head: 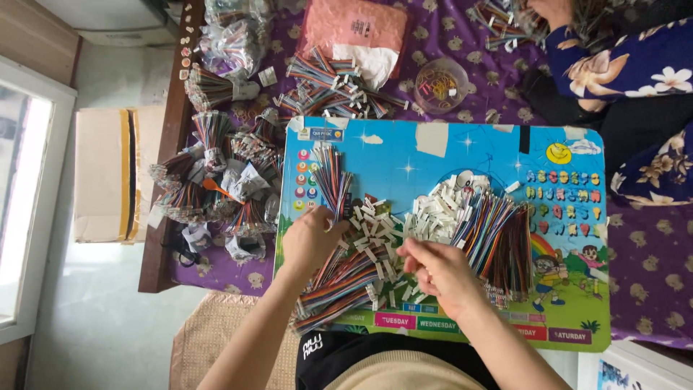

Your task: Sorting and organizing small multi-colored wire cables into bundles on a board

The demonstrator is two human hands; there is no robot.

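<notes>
— Two hands of ours sit over the blue lap table (433, 155), nearest to us. What is each doing?

— Our left hand (309, 242) rests on the table's near left part, fingers curled down onto a fan of rainbow-coloured wire harnesses (345, 278); whether it grips any, we cannot tell. Our right hand (440, 271) is pinched narrow on something small at its fingertips, too hidden to name.

— And around them?

— Between and just past our hands lies a heap of white connectors (375, 235). Right of it, still on the table, is a thick wire bundle (498, 242). A slimmer bunch (330, 177) lies toward the table's far left.

— Beyond the table?

— Tied wire bundles (216, 180) pile up left of it on the purple cloth (650, 274); past its far edge we see a clear bowl (442, 85) and another person's floral sleeve (621, 61).
</notes>
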